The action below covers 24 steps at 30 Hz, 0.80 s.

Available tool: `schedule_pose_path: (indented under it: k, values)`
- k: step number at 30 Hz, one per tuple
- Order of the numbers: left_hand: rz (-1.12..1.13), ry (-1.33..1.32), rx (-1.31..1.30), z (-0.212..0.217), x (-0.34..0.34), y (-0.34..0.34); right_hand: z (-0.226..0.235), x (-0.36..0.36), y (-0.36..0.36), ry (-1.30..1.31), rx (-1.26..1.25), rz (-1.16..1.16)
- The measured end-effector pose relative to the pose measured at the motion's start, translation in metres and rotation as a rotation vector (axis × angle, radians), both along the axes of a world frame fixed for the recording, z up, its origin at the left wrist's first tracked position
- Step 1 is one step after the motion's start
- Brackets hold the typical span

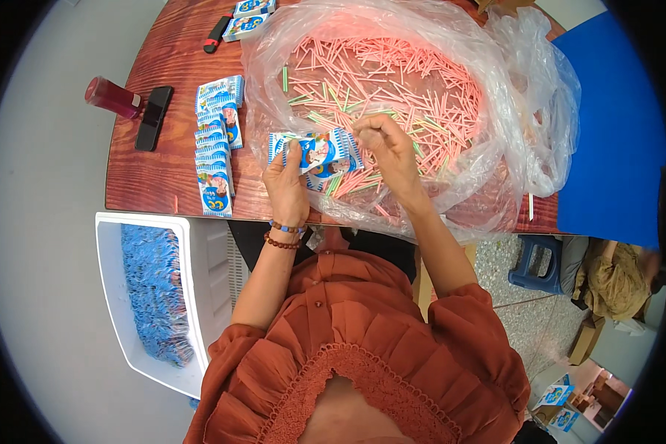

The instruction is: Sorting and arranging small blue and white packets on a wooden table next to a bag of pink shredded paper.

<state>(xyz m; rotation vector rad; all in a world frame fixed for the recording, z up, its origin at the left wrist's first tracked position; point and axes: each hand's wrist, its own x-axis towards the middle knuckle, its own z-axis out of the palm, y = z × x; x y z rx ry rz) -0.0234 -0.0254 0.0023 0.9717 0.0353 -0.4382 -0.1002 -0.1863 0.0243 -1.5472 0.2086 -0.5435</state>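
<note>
My left hand (287, 189) grips a small fan of blue-and-white packets (322, 150) above the near side of an opened clear plastic bag (522, 111). Its thumb presses on the top packet. At the packets' right end, my right hand (394, 152) is curled with its fingertips together; whatever is between them is too small to tell. Many thin pink sticks (340, 63) lie loose in the bag, mixed with some pale green sticks (285, 78). To the left on the table, similar packets (214, 185) overlap in a row.
Left on the wooden table (177, 66) are a black phone (154, 118), a red bottle (112, 98) and a black-and-red cutter (216, 35). More packets (246, 26) lie at the far edge. A white bin (189, 296) of packets stands below left. A blue stool (533, 263) is at right.
</note>
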Motion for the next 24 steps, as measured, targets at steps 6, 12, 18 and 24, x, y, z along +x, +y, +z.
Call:
schedule_pose_path:
  k: [6,12,18,24]
  values:
    - [0.006,-0.007,-0.032,0.003,-0.003,-0.003,0.015,-0.006,0.007,-0.087,-0.466,0.031]
    - [0.024,-0.04,-0.036,-0.001,-0.004,-0.001,0.021,-0.006,0.005,-0.05,-0.575,0.093]
    - [-0.039,-0.046,-0.073,0.007,-0.008,-0.002,0.006,0.001,0.013,0.1,-0.22,0.298]
    - [-0.118,0.1,-0.142,0.01,-0.005,0.003,0.009,-0.003,0.009,0.04,-0.364,0.342]
